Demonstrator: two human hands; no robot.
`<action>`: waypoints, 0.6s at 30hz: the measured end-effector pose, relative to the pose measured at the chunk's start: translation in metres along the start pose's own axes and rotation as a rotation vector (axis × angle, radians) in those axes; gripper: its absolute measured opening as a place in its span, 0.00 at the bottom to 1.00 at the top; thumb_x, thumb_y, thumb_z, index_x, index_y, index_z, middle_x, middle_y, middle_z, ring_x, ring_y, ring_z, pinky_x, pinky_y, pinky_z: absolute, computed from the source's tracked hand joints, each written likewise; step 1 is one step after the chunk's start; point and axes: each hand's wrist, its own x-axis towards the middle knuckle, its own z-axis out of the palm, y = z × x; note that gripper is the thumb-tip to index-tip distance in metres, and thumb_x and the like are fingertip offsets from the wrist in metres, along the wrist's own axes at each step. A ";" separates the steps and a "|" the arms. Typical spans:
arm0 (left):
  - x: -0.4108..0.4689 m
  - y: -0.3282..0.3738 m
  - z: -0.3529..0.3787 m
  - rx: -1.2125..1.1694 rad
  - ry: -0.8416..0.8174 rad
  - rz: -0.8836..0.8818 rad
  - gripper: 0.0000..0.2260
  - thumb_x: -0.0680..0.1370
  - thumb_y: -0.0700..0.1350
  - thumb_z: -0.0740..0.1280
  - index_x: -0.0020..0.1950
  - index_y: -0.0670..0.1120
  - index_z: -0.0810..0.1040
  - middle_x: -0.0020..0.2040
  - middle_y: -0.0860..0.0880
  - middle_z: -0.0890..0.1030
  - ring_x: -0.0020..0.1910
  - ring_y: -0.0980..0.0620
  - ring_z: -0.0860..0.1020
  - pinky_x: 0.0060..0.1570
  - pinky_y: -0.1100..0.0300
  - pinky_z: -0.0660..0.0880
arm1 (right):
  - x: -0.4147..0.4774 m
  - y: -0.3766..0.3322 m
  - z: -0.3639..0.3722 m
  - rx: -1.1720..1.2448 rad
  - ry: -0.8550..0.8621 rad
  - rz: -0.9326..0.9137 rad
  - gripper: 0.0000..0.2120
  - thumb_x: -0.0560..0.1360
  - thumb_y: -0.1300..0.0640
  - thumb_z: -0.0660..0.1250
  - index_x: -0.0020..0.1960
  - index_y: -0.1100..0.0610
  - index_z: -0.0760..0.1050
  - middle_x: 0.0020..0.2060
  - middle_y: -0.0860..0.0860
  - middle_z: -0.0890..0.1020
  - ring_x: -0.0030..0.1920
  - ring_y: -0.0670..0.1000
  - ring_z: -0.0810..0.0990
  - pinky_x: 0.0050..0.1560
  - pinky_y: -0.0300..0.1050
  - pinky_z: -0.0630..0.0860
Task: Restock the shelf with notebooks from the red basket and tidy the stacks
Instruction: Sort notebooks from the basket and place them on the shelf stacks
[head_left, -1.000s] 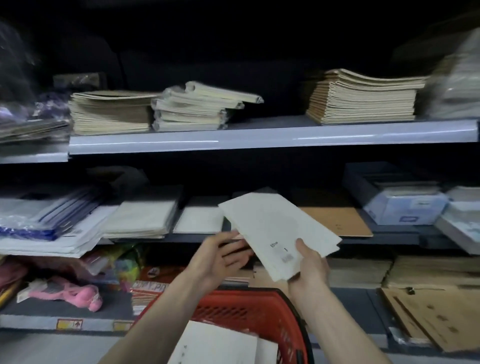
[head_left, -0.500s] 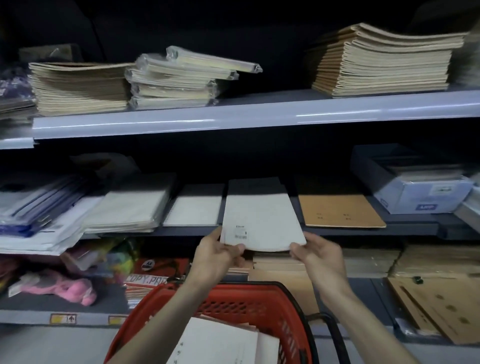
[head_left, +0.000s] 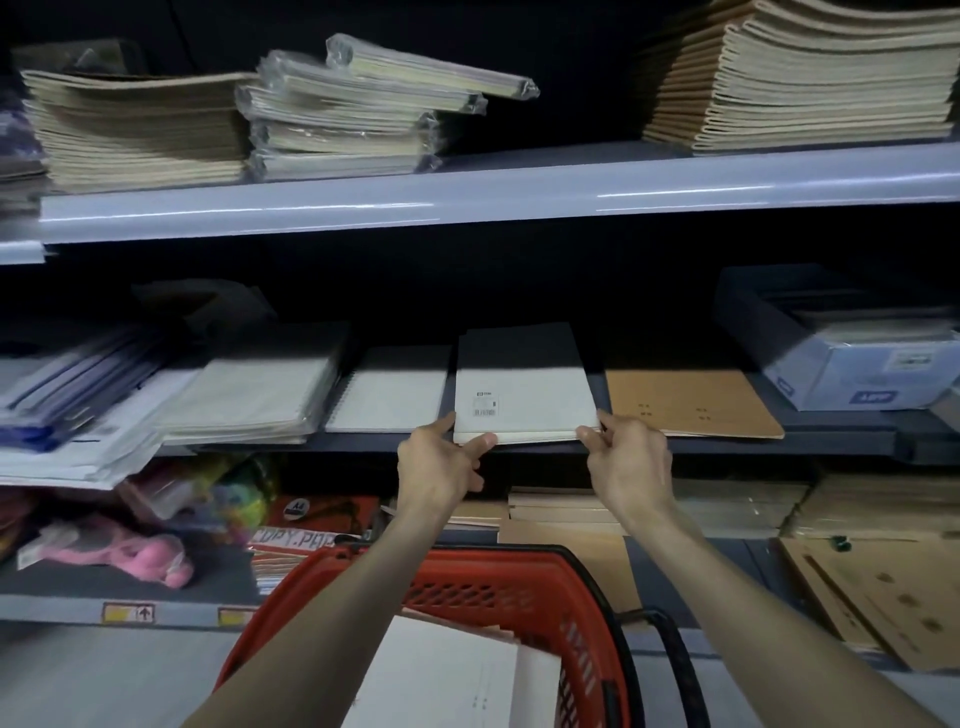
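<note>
Pink wrapped toy at the left end of the bottom shelf, yellow labels on its front edge, blue-and-white box at the right end of the middle shelf, punched brown boards at bottom right

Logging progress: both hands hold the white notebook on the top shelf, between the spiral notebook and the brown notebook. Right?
Wrong shelf: in the head view the left hand and right hand hold the white notebook on the middle shelf, between the spiral notebook and the brown notebook.
</note>
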 end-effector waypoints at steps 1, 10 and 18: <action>0.000 -0.001 -0.002 0.013 0.003 0.011 0.33 0.76 0.50 0.77 0.77 0.43 0.70 0.37 0.47 0.87 0.30 0.52 0.86 0.39 0.59 0.84 | -0.003 -0.001 -0.001 0.011 -0.009 0.007 0.22 0.83 0.51 0.67 0.73 0.60 0.75 0.59 0.55 0.85 0.59 0.57 0.83 0.60 0.50 0.79; -0.028 -0.026 -0.053 0.149 -0.032 0.093 0.07 0.78 0.50 0.75 0.51 0.47 0.85 0.36 0.51 0.87 0.30 0.52 0.85 0.35 0.56 0.84 | -0.050 -0.026 -0.007 -0.148 -0.107 -0.076 0.15 0.82 0.43 0.61 0.65 0.47 0.75 0.56 0.46 0.83 0.56 0.55 0.82 0.51 0.50 0.77; -0.035 -0.158 -0.102 0.404 -0.223 -0.221 0.10 0.78 0.44 0.72 0.38 0.43 0.85 0.36 0.43 0.85 0.30 0.49 0.82 0.33 0.60 0.77 | -0.121 0.005 0.054 -0.257 -0.707 0.218 0.13 0.76 0.49 0.63 0.35 0.52 0.75 0.33 0.48 0.79 0.37 0.51 0.79 0.35 0.43 0.72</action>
